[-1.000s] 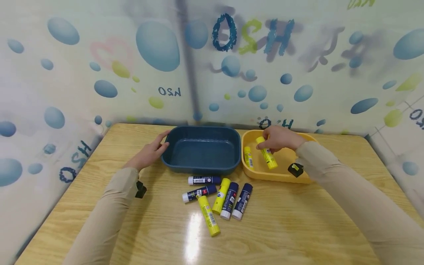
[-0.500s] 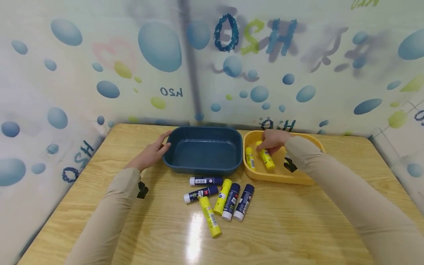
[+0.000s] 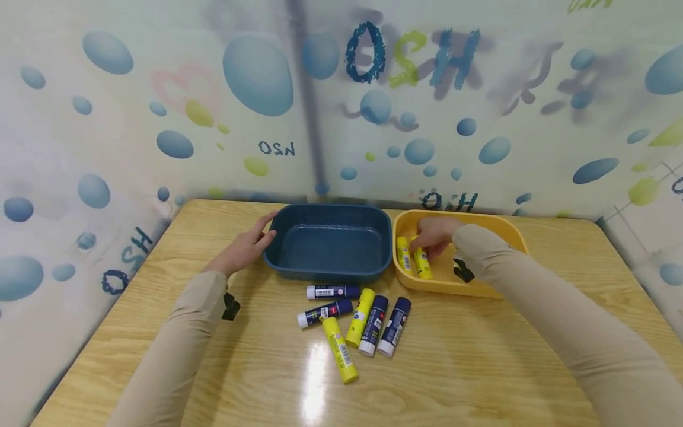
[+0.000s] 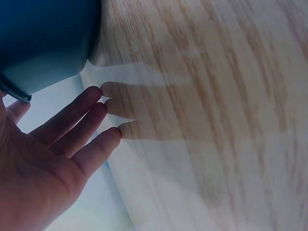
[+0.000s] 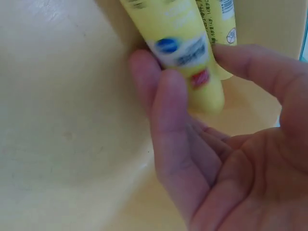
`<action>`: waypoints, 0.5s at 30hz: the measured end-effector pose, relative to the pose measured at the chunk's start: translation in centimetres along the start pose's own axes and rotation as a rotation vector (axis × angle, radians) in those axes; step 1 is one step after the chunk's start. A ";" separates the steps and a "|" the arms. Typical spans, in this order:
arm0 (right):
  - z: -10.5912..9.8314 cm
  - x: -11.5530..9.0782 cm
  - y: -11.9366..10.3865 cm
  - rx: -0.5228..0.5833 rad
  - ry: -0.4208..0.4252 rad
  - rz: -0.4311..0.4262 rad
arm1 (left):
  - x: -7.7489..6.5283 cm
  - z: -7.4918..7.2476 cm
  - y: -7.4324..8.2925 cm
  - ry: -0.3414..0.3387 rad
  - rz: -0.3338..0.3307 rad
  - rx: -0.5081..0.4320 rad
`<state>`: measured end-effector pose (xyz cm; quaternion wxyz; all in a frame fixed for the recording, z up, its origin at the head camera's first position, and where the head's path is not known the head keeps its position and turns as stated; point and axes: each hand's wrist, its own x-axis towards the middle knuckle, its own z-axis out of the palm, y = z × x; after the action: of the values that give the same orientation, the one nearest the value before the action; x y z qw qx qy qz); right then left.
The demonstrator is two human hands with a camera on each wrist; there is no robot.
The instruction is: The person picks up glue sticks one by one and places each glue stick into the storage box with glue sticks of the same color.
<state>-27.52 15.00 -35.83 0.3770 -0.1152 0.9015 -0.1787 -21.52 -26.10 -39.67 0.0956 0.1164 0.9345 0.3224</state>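
Note:
In the head view my right hand [image 3: 436,233] reaches into the yellow tray [image 3: 453,287] and pinches a yellow glue stick [image 3: 423,265]. The right wrist view has the held glue stick [image 5: 185,53] between thumb and fingers, low over the tray floor. Just left of it, a second yellow glue stick [image 3: 404,255] lies along the tray's left wall. My left hand [image 3: 242,249] rests at the left rim of the dark blue tray [image 3: 328,275], which holds nothing. In the left wrist view its fingers [image 4: 79,120] are extended, fingertips at the wooden table.
In front of the trays several glue sticks lie on the table [image 3: 469,367]: yellow ones, such as the nearest yellow stick [image 3: 340,350], and navy ones with white ends, such as the rightmost navy stick [image 3: 394,326]. A patterned curtain [image 3: 341,118] stands behind the table.
My right hand has moved down and slightly left within the yellow tray, bringing its glue stick beside the other one and more parallel to it. The left hand has stayed at the blue tray.

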 end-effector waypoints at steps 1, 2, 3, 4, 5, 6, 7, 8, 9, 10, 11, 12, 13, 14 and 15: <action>0.0 0.0 0.0 0.013 -0.005 -0.004 | 0.0 0.0 0.0 0.000 0.000 0.001; 0.0 0.0 0.1 0.026 -0.008 -0.011 | 0.0 0.0 0.0 0.000 0.000 0.002; 0.0 0.0 0.2 0.041 -0.010 -0.015 | 0.0 0.0 0.0 0.001 0.001 0.003; 0.0 -0.1 0.2 0.053 -0.009 -0.018 | 0.0 0.1 0.0 0.001 0.002 0.002; 0.0 -0.2 0.2 0.062 -0.006 -0.019 | 0.0 0.1 0.0 0.002 0.003 0.003; 0.0 -0.3 0.2 0.061 -0.004 -0.022 | 0.0 0.1 0.0 0.002 0.004 0.004; 0.0 -0.5 0.2 0.058 0.000 -0.025 | 0.0 0.0 0.0 0.002 0.004 0.005; 0.0 -0.7 0.1 0.054 0.005 -0.029 | 0.0 0.0 0.0 0.001 0.004 0.006; 0.0 -0.9 0.0 0.050 0.008 -0.033 | 0.0 0.0 0.0 0.002 0.004 0.008; 0.0 -1.1 -0.1 0.048 0.011 -0.039 | 0.0 0.0 0.1 0.001 0.005 0.009; 0.0 -1.4 -0.2 0.044 0.017 -0.043 | 0.0 0.0 0.1 0.001 0.003 0.011; 0.0 -1.7 -0.3 0.042 0.022 -0.048 | -0.1 -0.1 0.1 0.000 0.003 0.012; 0.0 -1.9 -0.4 0.043 0.028 -0.050 | -0.1 -0.1 0.1 0.000 0.003 0.013; 0.0 -2.2 -0.5 0.044 0.035 -0.057 | -0.1 -0.1 0.2 -0.001 0.005 0.014; 0.1 -2.5 -0.6 0.048 0.042 -0.065 | -0.1 -0.1 0.1 -0.002 0.005 0.015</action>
<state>-25.71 15.25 -34.03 0.3547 -0.1315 0.9004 -0.2150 -21.43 -26.07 -39.49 0.0950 0.1196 0.9366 0.3153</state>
